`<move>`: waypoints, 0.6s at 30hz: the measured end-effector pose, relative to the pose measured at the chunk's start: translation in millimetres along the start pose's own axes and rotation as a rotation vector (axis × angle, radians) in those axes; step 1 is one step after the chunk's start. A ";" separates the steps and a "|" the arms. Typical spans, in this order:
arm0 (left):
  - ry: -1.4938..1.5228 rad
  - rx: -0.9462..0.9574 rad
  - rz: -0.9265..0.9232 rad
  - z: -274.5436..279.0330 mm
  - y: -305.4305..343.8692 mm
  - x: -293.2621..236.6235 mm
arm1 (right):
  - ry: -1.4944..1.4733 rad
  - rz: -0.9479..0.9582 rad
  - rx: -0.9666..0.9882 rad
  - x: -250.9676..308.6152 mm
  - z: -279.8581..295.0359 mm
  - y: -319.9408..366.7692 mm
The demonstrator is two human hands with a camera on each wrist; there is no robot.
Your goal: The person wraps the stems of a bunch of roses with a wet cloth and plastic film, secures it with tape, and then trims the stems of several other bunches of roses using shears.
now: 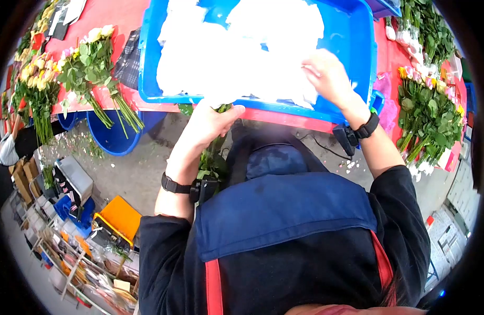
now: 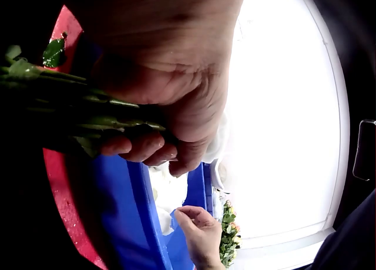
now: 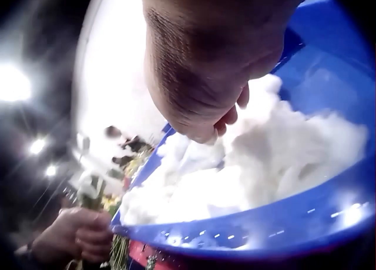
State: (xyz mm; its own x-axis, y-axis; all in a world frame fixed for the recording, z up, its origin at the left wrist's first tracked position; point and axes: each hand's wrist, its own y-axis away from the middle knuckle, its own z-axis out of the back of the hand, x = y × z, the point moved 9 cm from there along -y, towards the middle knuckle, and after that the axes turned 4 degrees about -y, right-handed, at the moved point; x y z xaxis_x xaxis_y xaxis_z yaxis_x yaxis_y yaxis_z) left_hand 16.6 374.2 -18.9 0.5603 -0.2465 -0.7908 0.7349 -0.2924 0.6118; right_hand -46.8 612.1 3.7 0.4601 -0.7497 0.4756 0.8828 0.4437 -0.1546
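My left hand (image 1: 213, 123) grips a bunch of green stems (image 2: 111, 114) at the near edge of the blue tub (image 1: 258, 103). Leaves (image 1: 213, 160) of this bunch hang below the hand, and something white (image 3: 88, 182) shows just above the fist. Over the tub's right half, my right hand (image 1: 328, 76) has its thumb and fingertips brought together, pinching at white fluffy cotton (image 3: 282, 146). That cotton fills much of the tub and is overexposed in the head view. The right palm hides part of the pinch in the right wrist view.
Rose bunches (image 1: 90, 68) lie on the red table (image 1: 129, 18) to the left; another bunch (image 1: 428, 113) lies right. Below the left edge stands a blue bucket (image 1: 113, 142). A yellow-orange bin (image 1: 121, 218) and cluttered shelving are on the floor side. Another person's arm (image 1: 8, 149) shows far left.
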 end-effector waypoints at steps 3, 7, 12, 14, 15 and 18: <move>0.016 -0.015 0.013 3.9 -0.3 5.8 | -0.065 0.107 0.238 41.5 -39.0 -14.7; 0.043 -0.027 0.022 6.4 1.2 6.6 | 0.052 0.120 0.426 63.9 -85.7 -31.6; 0.118 -0.051 -0.007 18.4 8.7 5.0 | -0.520 -0.408 0.426 14.1 -75.5 -33.9; 0.162 -0.058 -0.014 25.0 12.0 4.1 | -1.078 -0.629 0.245 -19.9 -59.1 -20.2; 0.169 -0.053 -0.019 26.6 12.7 4.3 | -1.317 -0.648 0.172 -21.3 -54.5 -18.5; 0.178 -0.036 -0.046 28.0 8.5 -0.5 | -1.808 -0.680 0.021 -17.9 -47.5 -13.1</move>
State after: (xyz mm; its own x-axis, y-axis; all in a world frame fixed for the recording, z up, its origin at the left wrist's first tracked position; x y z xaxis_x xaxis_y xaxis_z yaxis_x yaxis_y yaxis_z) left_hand 11.8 346.0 -12.8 0.5818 -0.0653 -0.8107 0.7729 -0.2659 0.5761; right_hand -62.1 596.3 -44.0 -0.5482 0.5394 0.6392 0.8363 0.3567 0.4163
